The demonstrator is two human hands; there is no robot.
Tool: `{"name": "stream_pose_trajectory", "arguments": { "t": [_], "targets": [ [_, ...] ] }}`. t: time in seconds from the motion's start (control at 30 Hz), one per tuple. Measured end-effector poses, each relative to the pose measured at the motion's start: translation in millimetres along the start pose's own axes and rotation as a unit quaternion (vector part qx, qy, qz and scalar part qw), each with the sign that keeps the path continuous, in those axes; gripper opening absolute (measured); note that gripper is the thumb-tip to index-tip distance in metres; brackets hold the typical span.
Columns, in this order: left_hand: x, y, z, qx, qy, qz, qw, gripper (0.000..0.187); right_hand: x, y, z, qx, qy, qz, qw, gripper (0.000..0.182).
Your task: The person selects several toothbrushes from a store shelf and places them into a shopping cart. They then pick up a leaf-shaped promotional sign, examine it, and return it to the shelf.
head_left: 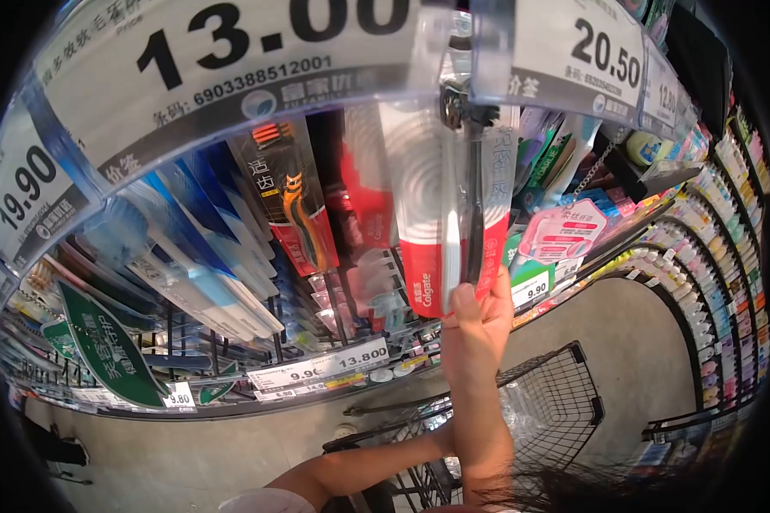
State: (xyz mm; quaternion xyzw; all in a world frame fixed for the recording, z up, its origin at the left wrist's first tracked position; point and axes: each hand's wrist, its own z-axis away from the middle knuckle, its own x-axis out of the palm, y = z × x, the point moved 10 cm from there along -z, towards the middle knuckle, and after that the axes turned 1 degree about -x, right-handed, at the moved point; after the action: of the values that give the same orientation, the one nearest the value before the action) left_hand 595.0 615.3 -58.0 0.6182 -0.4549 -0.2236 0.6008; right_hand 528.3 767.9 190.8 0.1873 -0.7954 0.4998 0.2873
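Note:
My right hand (479, 312) pinches the lower edge of a red and white Colgate toothbrush pack (428, 205), thumb on its front. The pack is upright among the hanging packs, its top partly behind the clear price-tag holder. My left forearm (368, 462) comes in from the lower left and passes behind my right forearm; my left hand is hidden. Left of the held pack hang a second red and white pack (372, 218) and a black and red pack with an orange brush (291, 197).
Price labels (257, 51) cross the top, close to the camera. Blue and white packs (205, 274) hang at the left. A wire shopping cart (556, 402) stands below, behind my forearms. Curved shelves of small goods (710, 308) line the right. A person's dark shoe (73, 451) shows lower left.

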Motion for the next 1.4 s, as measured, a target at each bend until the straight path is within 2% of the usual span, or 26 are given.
{"name": "stream_pose_trajectory", "arguments": {
  "t": [0.03, 0.13, 0.17, 0.2, 0.27, 0.3, 0.33, 0.37, 0.4, 0.43, 0.5, 0.53, 0.57, 0.63, 0.67, 0.73, 0.83, 0.93, 0.97, 1.03, 1.1, 1.2, 1.27, 1.33, 1.37, 1.4],
  "targets": [
    [-4, 8, -3, 0.010, 0.009, -0.065, 0.998, 0.036, -2, 4, 0, 0.014, 0.016, -0.011, 1.000, 0.038],
    [-8, 23, -4, 0.029, 0.028, -0.254, 0.966, 0.030, -21, 11, 17, 0.066, 0.005, 0.159, 0.985, 0.044],
    [-9, 26, -3, 0.031, 0.027, -0.315, 0.948, 0.028, -22, -8, 25, 0.028, -0.013, 0.280, 0.960, 0.054],
    [-9, 29, -2, 0.031, 0.018, -0.372, 0.927, 0.026, -44, -26, 38, -0.015, 0.021, 0.330, 0.944, 0.056],
    [-7, -2, 2, -0.147, -0.122, -0.499, 0.845, 0.018, -116, -67, 83, -0.052, 0.168, 0.413, 0.893, 0.032],
    [-10, 22, -1, -0.116, -0.094, -0.534, 0.832, 0.013, -139, -96, 103, -0.123, 0.219, 0.409, 0.877, 0.014],
    [-10, 5, 3, -0.117, -0.113, -0.566, 0.808, 0.012, -175, -117, 128, -0.160, 0.287, 0.394, 0.858, 0.011],
    [-13, 20, 0, -0.100, -0.093, -0.550, 0.824, 0.018, -212, -134, 152, -0.198, 0.354, 0.381, 0.831, 0.013],
    [-17, 27, -1, -0.113, -0.073, -0.557, 0.820, 0.015, -245, -147, 174, -0.228, 0.441, 0.401, 0.770, 0.020],
    [-20, 36, -4, -0.097, -0.042, -0.516, 0.850, 0.013, -288, -151, 197, -0.231, 0.490, 0.407, 0.735, 0.019],
    [-22, 55, -8, -0.041, 0.012, -0.512, 0.858, 0.018, -402, -133, 254, -0.187, 0.577, 0.466, 0.645, 0.019],
    [-20, 59, -10, -0.048, -0.007, -0.523, 0.851, 0.011, -445, -115, 286, -0.186, 0.588, 0.531, 0.581, 0.019],
    [-20, 66, -11, -0.018, 0.002, -0.501, 0.865, 0.014, -487, -92, 321, -0.185, 0.591, 0.592, 0.516, 0.019],
    [-18, 79, -12, 0.036, 0.021, -0.472, 0.881, 0.020, -584, -12, 417, 0.020, 0.646, 0.601, 0.469, 0.028],
    [-18, 88, -11, 0.061, 0.028, -0.464, 0.883, 0.023, -609, 27, 451, 0.186, 0.626, 0.654, 0.383, 0.028],
    [-20, 100, -10, 0.089, 0.039, -0.459, 0.883, 0.027, -609, 110, 492, 0.402, 0.610, 0.419, 0.539, 0.031],
    [-25, 106, -11, 0.091, 0.051, -0.474, 0.874, 0.031, -630, 176, 547, 0.453, 0.589, 0.358, 0.566, 0.053],
    [-31, 106, -12, 0.075, 0.048, -0.506, 0.858, 0.031, -652, 184, 555, 0.391, 0.612, 0.397, 0.562, 0.062],
    [-33, 104, -11, 0.062, 0.048, -0.511, 0.856, 0.031, -645, 184, 545, 0.379, 0.615, 0.341, 0.602, 0.064],
    [-37, 98, -7, 0.045, 0.067, -0.504, 0.860, 0.029, -656, 189, 542, 0.351, 0.623, 0.355, 0.602, 0.066],
    [-33, 90, -9, 0.026, 0.037, -0.502, 0.863, 0.026, -656, 183, 534, 0.337, 0.619, 0.393, 0.591, 0.071],
    [-26, 79, -13, -0.010, -0.016, -0.498, 0.867, 0.023, -677, 189, 551, 0.297, 0.616, 0.440, 0.582, 0.066],
    [-22, 79, -14, -0.019, -0.037, -0.502, 0.864, 0.022, -639, 175, 509, 0.296, 0.573, 0.321, 0.694, 0.054],
    [-22, 77, -7, -0.007, -0.036, -0.524, 0.851, 0.021, -615, 168, 483, 0.287, 0.541, 0.213, 0.762, 0.035],
    [-22, 80, -5, 0.004, -0.032, -0.518, 0.855, 0.019, -592, 147, 461, 0.261, 0.547, 0.181, 0.775, 0.030],
    [-22, 83, -4, 0.012, -0.028, -0.513, 0.858, 0.018, -592, 144, 464, 0.287, 0.543, 0.152, 0.775, 0.023]
  ]
}}
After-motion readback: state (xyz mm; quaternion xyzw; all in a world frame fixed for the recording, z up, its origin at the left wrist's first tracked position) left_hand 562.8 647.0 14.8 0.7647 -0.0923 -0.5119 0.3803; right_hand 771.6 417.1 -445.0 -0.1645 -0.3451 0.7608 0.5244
